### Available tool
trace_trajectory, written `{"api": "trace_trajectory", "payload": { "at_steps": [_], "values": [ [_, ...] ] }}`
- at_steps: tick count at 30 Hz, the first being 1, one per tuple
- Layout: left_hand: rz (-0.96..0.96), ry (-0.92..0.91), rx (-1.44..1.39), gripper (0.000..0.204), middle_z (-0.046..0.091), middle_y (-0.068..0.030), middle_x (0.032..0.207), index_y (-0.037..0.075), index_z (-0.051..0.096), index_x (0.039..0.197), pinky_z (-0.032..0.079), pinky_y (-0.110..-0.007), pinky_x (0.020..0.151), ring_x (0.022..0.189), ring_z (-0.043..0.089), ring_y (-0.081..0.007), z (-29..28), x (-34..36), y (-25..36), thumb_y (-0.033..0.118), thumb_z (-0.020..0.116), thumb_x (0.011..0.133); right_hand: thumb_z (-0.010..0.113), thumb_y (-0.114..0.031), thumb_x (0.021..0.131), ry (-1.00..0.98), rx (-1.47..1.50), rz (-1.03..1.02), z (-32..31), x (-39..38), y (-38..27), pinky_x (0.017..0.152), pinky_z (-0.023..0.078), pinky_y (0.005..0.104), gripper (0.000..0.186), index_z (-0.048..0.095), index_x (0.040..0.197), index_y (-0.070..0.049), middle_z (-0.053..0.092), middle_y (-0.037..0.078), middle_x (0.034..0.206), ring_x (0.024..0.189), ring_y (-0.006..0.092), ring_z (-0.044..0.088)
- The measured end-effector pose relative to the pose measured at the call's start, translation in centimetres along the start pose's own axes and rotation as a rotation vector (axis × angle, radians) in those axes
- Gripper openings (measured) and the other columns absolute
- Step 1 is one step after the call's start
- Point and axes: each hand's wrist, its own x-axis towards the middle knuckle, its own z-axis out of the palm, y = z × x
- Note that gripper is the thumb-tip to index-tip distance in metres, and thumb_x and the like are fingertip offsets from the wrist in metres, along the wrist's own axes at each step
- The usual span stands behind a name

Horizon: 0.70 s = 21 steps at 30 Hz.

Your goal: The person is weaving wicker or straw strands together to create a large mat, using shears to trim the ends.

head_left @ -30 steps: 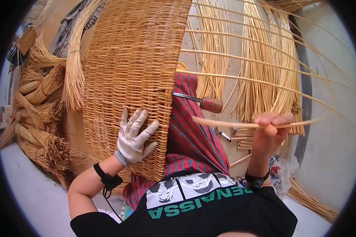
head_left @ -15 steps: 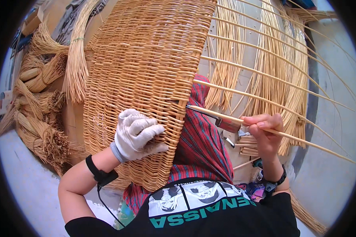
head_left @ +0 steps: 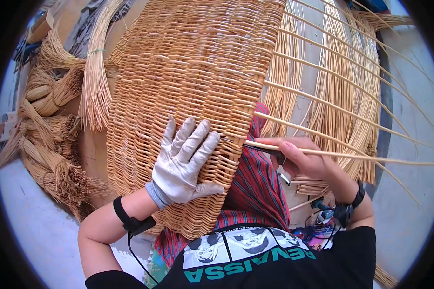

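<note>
Your left grip (head_left: 183, 161) splays on wickerwork (head_left: 202, 72), right grip (head_left: 304, 156) grasps a rod (head_left: 371, 158); stakes (head_left: 299, 93) cross two o'clock, bundles (head_left: 58, 168) fill nine.

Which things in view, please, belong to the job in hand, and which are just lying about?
Job in hand:
woven panel, under the gloved left hand
pale cane, held by the right hand
dark metal tool, at the panel's edge

Apparently lying about, perhaps spare stock:
cane bundles, left
long canes, at right
</note>
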Motion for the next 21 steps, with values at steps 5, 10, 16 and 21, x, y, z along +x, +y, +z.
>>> {"api": "trace_trajectory", "payload": {
  "at_steps": [5, 10, 16, 21],
  "values": [
    [0.011, 0.026, 0.009, 0.107, 0.036, -0.0150, 0.167, 0.013, 0.044, 0.159, 0.008, -0.059, 0.129, 0.160, 0.021, -0.0356, 0.1, -0.1, -0.1, 0.077, 0.069, 0.078, 0.048, -0.049, 0.110, -0.091, -0.050, -0.028, -1.1, 0.6, 0.1, 0.064, 0.054, 0.0293, 0.057, 0.054, 0.154, -0.014, 0.063, 0.000, 0.084, 0.066, 0.0114, 0.062],
    [-0.005, 0.028, 0.026, 0.106, 0.040, -0.0147, 0.165, 0.012, 0.044, 0.159, 0.010, -0.059, 0.130, 0.159, 0.023, -0.0359, -0.1, -0.2, -0.1, 0.075, 0.071, 0.078, 0.075, -0.029, 0.096, -0.143, -0.363, -0.078, -1.0, -0.3, 1.0, 0.076, 0.053, 0.0392, 0.038, 0.067, 0.126, -0.007, 0.072, 0.006, 0.089, 0.086, 0.0243, 0.072],
    [0.062, 0.152, -0.039, 0.103, 0.043, -0.0144, 0.162, 0.010, 0.046, 0.156, 0.012, -0.059, 0.130, 0.158, 0.026, -0.0376, 0.7, -1.0, -0.3, 0.070, 0.075, 0.078, 0.080, -0.017, 0.088, 0.066, -0.687, 0.132, 0.0, -0.8, 0.0, 0.073, 0.053, 0.0377, 0.025, 0.066, 0.105, -0.005, 0.069, 0.010, 0.083, 0.079, 0.0249, 0.069],
    [0.105, 0.084, 0.035, 0.091, 0.041, -0.0105, 0.166, 0.016, 0.048, 0.156, 0.006, -0.065, 0.128, 0.160, 0.016, -0.0400, 0.9, 0.0, -0.4, 0.065, 0.074, 0.082, 0.081, -0.037, 0.091, -0.139, -0.214, 0.108, -2.9, -8.0, 6.1, 0.075, 0.049, 0.0280, 0.041, 0.072, 0.115, -0.005, 0.068, -0.001, 0.092, 0.083, 0.0095, 0.061]
  ]
}}
